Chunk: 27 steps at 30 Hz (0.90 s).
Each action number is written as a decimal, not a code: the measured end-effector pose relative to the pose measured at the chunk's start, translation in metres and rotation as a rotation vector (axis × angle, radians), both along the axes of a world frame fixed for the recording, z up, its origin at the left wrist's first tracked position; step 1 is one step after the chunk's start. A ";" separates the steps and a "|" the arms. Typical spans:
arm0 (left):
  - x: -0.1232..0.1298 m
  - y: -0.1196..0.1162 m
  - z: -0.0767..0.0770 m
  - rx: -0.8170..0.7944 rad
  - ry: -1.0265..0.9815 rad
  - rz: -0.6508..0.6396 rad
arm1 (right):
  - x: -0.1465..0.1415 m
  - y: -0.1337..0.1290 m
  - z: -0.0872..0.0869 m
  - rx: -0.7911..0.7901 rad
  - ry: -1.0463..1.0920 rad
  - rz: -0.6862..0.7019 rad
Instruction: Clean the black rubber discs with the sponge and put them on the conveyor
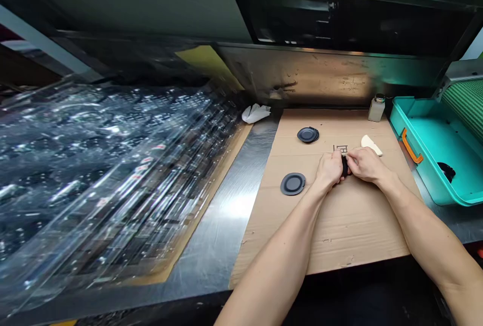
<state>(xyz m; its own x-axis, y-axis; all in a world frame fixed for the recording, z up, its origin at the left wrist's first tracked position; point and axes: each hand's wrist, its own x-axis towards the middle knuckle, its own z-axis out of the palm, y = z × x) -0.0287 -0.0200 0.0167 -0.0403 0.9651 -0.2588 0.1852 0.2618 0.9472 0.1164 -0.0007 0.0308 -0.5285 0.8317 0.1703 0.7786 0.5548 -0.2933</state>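
Over the cardboard sheet (362,220), my left hand (329,169) and my right hand (364,164) meet at a small black part (344,165). Fingers of both hands are closed on it, and they cover most of its shape. To the left lies a flat dark grey disc (293,184) with a raised ring and a small tab. Farther back rests a second dark disc-shaped piece (308,135), which looks like more than one layer. Just behind my right hand is a cream-coloured flat piece (371,145) with a rounded edge.
Clear plastic trays (113,180) holding dark parts are stacked at left. A teal bin (433,180) with an orange handle and a black piece inside stands at right. A small bottle (376,107) and a crumpled white tissue (255,113) sit near the metal back panel (313,77).
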 end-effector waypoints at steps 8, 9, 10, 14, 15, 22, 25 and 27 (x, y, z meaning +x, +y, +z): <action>0.001 -0.001 0.001 0.024 0.009 -0.026 | 0.004 0.001 0.003 0.006 -0.083 -0.012; 0.001 -0.001 0.000 0.021 0.016 -0.026 | 0.003 0.001 0.002 0.026 -0.075 -0.004; 0.001 0.000 0.000 0.021 0.021 -0.032 | 0.002 0.001 0.002 0.040 -0.073 -0.002; 0.000 0.002 -0.006 0.015 0.013 -0.048 | -0.001 -0.003 0.005 0.002 -0.142 -0.059; 0.000 0.003 -0.007 0.008 0.002 -0.037 | 0.000 -0.003 0.006 -0.017 -0.154 -0.078; 0.001 0.011 -0.006 -0.122 -0.180 0.001 | 0.015 0.009 -0.002 -0.058 0.193 -0.083; 0.001 0.013 -0.006 -0.114 -0.200 0.018 | 0.018 0.012 -0.006 -0.090 0.251 -0.106; 0.000 0.012 -0.007 -0.114 -0.205 0.017 | 0.016 0.011 -0.006 -0.112 0.238 -0.142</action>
<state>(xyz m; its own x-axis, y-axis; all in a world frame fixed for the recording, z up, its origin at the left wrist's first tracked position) -0.0282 -0.0081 0.0102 0.0084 0.9288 -0.3704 -0.0130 0.3705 0.9287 0.1327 0.0107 0.0248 -0.3620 0.9150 0.1781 0.7482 0.3992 -0.5300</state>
